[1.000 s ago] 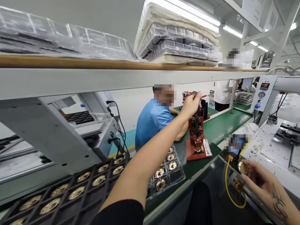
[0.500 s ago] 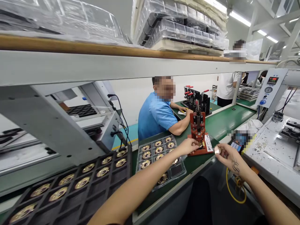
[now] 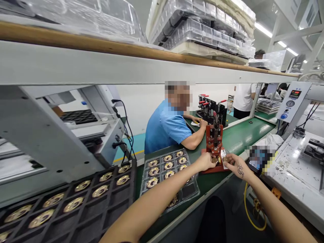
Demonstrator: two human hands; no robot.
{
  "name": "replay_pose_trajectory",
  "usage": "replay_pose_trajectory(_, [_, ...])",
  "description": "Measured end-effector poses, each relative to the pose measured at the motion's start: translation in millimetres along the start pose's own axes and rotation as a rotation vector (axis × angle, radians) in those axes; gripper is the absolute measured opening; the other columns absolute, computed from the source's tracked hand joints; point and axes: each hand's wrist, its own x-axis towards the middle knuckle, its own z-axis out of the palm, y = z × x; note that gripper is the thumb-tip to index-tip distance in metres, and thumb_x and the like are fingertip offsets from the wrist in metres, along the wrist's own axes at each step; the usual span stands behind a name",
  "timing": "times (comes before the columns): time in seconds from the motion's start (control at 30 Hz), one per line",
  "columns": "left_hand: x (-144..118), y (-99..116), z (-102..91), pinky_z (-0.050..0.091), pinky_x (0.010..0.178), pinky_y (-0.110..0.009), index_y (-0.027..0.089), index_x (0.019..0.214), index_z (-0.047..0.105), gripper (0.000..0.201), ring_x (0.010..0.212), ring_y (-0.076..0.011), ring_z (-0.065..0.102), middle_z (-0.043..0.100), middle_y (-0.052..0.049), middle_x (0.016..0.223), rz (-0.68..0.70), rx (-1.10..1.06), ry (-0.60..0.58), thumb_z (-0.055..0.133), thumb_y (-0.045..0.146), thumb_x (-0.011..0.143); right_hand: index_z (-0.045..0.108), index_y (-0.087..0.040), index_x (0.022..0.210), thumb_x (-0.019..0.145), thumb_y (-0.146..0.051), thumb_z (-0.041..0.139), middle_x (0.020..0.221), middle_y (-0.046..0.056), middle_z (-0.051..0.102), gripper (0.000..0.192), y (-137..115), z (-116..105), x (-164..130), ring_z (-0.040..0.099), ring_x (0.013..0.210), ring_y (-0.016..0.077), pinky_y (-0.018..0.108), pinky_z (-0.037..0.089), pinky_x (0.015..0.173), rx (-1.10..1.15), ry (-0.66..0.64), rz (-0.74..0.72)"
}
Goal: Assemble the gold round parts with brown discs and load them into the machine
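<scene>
Brass disc (image 3: 225, 159) pinched in right hand (image 3: 236, 166), at red press jig (image 3: 214, 148) base near counter (image 3: 235, 138) front edge. Left hand (image 3: 205, 161) fingertips closed on disc seated in jig. Risk: misseat, disc slips off edge; fingers near plunger.

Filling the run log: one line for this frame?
left hand: at red press jig base | right hand: holds round brass part | clear tray of brass parts: left of jig
</scene>
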Motion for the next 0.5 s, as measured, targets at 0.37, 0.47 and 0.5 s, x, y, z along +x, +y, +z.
replay_pose_trajectory(0.37, [-76.2,6.5,-74.8,0.049,0.067,-0.029,0.017,0.105,0.075,0.037,0.075,-0.0186,0.065,0.072,-0.004,0.089,-0.096,-0.193,0.115,0.079,0.043,0.078,0.079,-0.020,0.112,0.083,-0.032,0.080,0.107,0.009,0.068,0.032,5.7,22.0,38.6,0.066,0.094,0.0247,0.036,0.056,0.088,-0.093,-0.146,-0.106])
replay_pose_trajectory(0.47, [-97.8,11.1,-96.8,0.055,0.068,-0.030,0.017,0.106,0.070,0.045,0.074,-0.0184,0.070,0.074,-0.005,0.090,-0.188,-0.554,0.162,0.088,0.043,0.074,0.082,-0.022,0.115,0.081,-0.027,0.081,0.114,0.011,0.070,0.035,-1.6,30.9,46.0,0.066,0.109,0.0293,0.040,0.054,0.100,-0.124,-0.188,-0.145])
replay_pose_trajectory(0.5, [-104.9,12.5,-101.8,0.056,0.067,-0.029,0.018,0.105,0.069,0.047,0.073,-0.0173,0.071,0.073,-0.004,0.089,-0.208,-0.666,0.193,0.092,0.041,0.071,0.082,-0.022,0.116,0.081,-0.026,0.081,0.117,0.012,0.071,0.035,-4.1,32.9,47.0,0.066,0.112,0.0302,0.042,0.053,0.102,-0.137,-0.194,-0.154])
